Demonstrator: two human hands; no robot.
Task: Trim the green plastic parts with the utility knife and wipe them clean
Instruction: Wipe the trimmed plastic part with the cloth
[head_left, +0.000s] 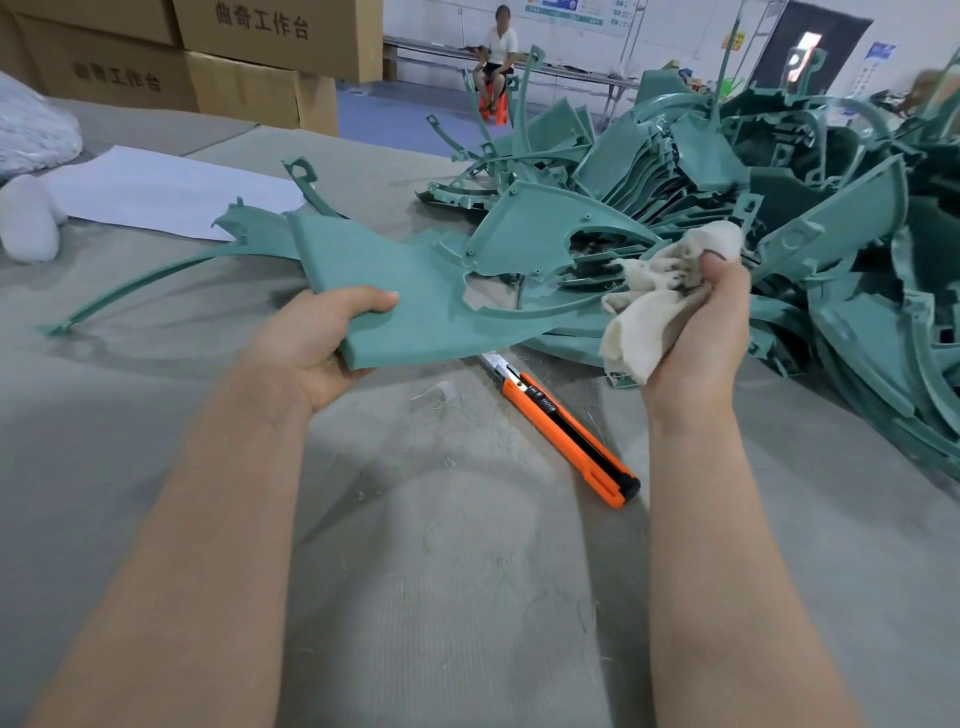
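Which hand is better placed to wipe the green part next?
Right. The right hand grips the off-white cloth rag close to the flat green plastic part, which the left hand holds by its near edge.

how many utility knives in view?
1: the orange-and-black plastic utility knife lies untouched on the grey fabric-covered table, beside the heap of green plastic parts, which could hide others.

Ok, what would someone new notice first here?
The big pile of green parts heaped at the right of the table grabs the eye first. In front, the left hand grips one green part by its edge, while the right hand holds a pale cloth. Between the forearms, an orange knife lies on the table.
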